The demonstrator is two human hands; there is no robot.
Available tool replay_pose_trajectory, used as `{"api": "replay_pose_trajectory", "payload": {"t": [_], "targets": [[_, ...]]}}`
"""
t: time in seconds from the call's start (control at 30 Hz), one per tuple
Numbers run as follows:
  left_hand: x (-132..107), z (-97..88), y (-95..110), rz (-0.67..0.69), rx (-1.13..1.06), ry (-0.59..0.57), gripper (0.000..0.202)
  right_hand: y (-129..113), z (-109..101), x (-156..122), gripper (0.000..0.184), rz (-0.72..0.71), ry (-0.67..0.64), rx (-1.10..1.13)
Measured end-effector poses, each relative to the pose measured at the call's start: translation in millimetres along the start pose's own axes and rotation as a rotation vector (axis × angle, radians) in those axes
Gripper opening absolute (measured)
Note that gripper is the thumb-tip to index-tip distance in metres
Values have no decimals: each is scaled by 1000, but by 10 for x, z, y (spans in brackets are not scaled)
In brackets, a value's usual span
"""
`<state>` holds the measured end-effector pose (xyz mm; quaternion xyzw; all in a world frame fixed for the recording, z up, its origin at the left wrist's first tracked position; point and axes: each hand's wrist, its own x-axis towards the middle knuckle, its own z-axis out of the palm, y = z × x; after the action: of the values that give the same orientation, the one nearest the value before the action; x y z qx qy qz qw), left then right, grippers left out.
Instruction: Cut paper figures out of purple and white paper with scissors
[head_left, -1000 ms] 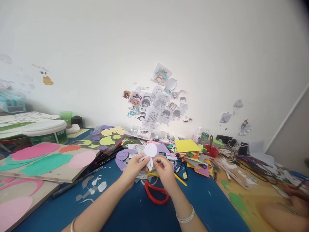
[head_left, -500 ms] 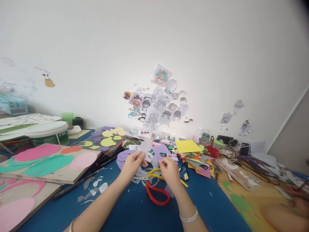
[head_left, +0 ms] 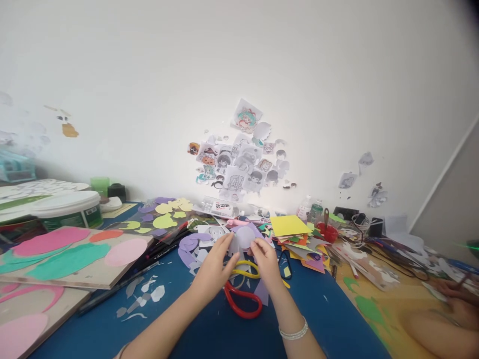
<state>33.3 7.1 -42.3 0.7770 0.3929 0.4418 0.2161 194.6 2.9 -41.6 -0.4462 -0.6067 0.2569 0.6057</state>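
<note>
A pale, roundish paper cutout (head_left: 245, 238) is held up between my two hands over the middle of the desk. My right hand (head_left: 265, 258) pinches its right edge between thumb and fingers. At the cutout's left side is my left hand (head_left: 215, 263), its thumb spread away from the fingers; the fingertips are at the paper's edge. Below the hands lie scissors with red handles (head_left: 244, 310) and another pair with yellow handles (head_left: 247, 269); the hands partly cover their blades. Purple paper pieces (head_left: 189, 249) lie just beyond and left of my left hand.
Stacked coloured paper (head_left: 290, 227) sits at the right, beside a red cup (head_left: 327, 233). Boards with coloured shapes (head_left: 71, 254) and a white-lidded tub (head_left: 69, 207) fill the left. Paper scraps (head_left: 142, 296) litter the blue desktop. Another person's arm (head_left: 434, 329) rests at far right.
The pale cutout has shifted right, from my left hand's fingers to between both hands. My right hand has closed on its edge, and my left thumb has spread apart.
</note>
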Motion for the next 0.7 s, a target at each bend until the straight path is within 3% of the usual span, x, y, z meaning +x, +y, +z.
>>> {"api": "replay_pose_trajectory", "payload": {"t": [0.17,0.3,0.47,0.57,0.7], "targets": [[83,-96,-2,-228,-231,105,52,64,-30,41,30,19,15,13],[138,-149,-13,-316,-410,-57,35,77,-42,55,30,26,29,10],[121,-177,42,-404,-527,-167,34,49,-61,61,29,32,80,-9],[103,-188,9,-392,-531,-49,35,45,-73,57,26,22,78,-46],[86,-197,-47,-242,-276,121,31,35,-51,38,24,9,13,-102]]}}
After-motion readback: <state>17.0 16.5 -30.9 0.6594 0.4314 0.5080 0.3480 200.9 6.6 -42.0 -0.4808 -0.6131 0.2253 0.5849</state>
